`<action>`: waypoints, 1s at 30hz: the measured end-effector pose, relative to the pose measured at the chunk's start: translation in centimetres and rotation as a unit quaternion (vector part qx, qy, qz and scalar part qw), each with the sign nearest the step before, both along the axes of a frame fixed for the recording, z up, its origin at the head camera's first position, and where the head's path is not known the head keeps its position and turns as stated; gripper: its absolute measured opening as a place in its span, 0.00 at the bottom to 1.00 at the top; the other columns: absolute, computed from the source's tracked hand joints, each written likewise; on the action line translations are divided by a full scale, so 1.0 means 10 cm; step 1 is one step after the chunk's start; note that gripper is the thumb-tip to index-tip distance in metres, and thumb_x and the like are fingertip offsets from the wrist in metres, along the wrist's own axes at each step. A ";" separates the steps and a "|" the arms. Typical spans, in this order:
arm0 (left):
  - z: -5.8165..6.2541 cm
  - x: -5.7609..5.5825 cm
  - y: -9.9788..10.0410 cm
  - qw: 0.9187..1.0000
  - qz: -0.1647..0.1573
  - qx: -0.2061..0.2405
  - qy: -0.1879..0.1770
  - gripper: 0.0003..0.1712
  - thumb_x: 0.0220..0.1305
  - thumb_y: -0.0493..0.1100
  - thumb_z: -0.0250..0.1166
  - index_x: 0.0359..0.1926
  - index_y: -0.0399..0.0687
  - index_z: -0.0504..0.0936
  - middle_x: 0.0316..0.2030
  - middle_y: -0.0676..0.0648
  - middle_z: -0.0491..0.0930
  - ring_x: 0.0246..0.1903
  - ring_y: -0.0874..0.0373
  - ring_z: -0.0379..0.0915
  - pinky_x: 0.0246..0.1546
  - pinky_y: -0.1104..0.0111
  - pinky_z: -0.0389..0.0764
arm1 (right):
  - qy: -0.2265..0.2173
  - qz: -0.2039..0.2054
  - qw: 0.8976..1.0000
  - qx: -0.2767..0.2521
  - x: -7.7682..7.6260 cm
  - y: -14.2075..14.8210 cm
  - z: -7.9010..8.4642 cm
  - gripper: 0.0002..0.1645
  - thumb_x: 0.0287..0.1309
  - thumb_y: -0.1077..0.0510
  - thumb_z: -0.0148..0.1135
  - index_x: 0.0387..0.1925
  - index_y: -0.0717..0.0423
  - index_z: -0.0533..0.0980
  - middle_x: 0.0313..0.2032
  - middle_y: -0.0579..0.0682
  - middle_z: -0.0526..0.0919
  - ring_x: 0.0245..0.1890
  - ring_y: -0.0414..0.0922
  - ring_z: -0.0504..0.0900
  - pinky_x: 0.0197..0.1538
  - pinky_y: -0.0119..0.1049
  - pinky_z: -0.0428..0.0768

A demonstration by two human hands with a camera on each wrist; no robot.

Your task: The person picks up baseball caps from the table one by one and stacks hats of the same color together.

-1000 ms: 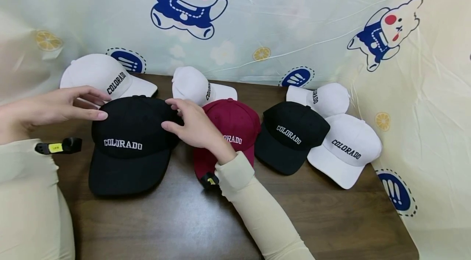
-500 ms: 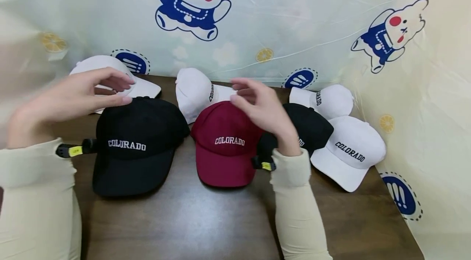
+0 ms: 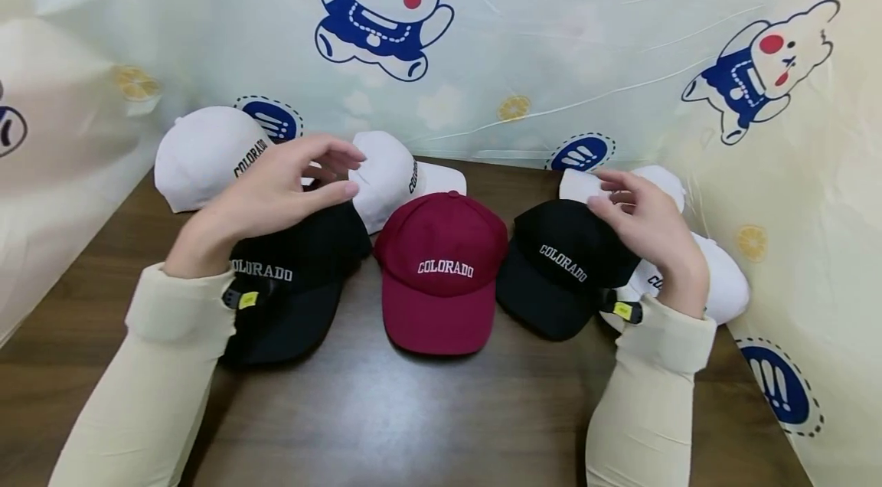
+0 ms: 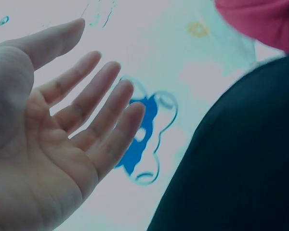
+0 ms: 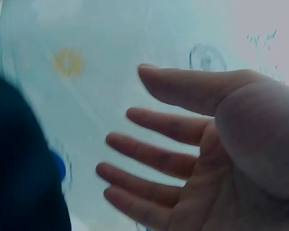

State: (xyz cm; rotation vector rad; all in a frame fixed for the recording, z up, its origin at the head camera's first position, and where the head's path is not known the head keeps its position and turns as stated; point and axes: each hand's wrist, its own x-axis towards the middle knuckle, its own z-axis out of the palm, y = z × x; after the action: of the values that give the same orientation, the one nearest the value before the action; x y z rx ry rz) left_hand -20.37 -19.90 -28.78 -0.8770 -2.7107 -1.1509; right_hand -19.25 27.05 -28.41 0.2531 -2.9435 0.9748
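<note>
Before a bear-printed curtain (image 3: 524, 50), we see a brown table (image 3: 406, 418) bearing a maroon cap (image 3: 444, 280), with a black cap (image 3: 296, 318) to its left and a second black cap (image 3: 561, 272) to its right. Left of the maroon cap hovers the left hand (image 3: 276, 188), right of it the right hand (image 3: 648, 219), fingers loosely spread.

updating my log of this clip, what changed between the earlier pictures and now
The right hand moved right, from the left black cap past the maroon cap to near the right black cap. The left hand also moved right and overlaps the left black cap in the head view. Neither holds anything. Those caps and the white caps kept their arrangement.
</note>
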 end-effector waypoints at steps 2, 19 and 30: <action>-0.03 -0.01 0.07 1.000 -0.005 0.005 -0.001 0.23 0.65 0.54 0.65 0.59 0.56 0.75 0.55 0.53 0.77 0.50 0.57 0.75 0.54 0.55 0.75 | -0.044 -0.014 0.998 0.031 0.00 0.16 -0.03 0.41 0.67 0.37 0.53 0.72 0.56 0.60 0.66 0.64 0.67 0.64 0.65 0.67 0.62 0.63 0.66; -0.11 -0.05 0.15 1.000 -0.006 0.008 -0.012 0.25 0.64 0.57 0.65 0.60 0.56 0.75 0.55 0.56 0.77 0.52 0.56 0.75 0.54 0.58 0.77 | -0.171 -0.007 0.983 0.073 -0.09 0.57 -0.37 0.43 0.66 0.35 0.54 0.61 0.69 0.63 0.51 0.67 0.72 0.50 0.59 0.70 0.51 0.52 0.72; -0.15 -0.09 0.13 1.000 0.003 0.010 -0.014 0.23 0.66 0.56 0.64 0.58 0.56 0.76 0.53 0.55 0.77 0.50 0.60 0.74 0.54 0.58 0.76 | -0.067 -0.015 0.998 0.006 -0.11 0.48 -0.33 0.32 0.64 0.42 0.61 0.55 0.61 0.65 0.40 0.59 0.78 0.40 0.49 0.74 0.41 0.32 0.70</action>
State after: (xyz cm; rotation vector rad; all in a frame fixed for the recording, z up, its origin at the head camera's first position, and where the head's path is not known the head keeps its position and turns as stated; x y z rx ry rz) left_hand -21.22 -18.56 -30.30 -0.8566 -2.7159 -1.1961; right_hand -20.30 31.83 -31.69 0.1499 -3.0639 1.0092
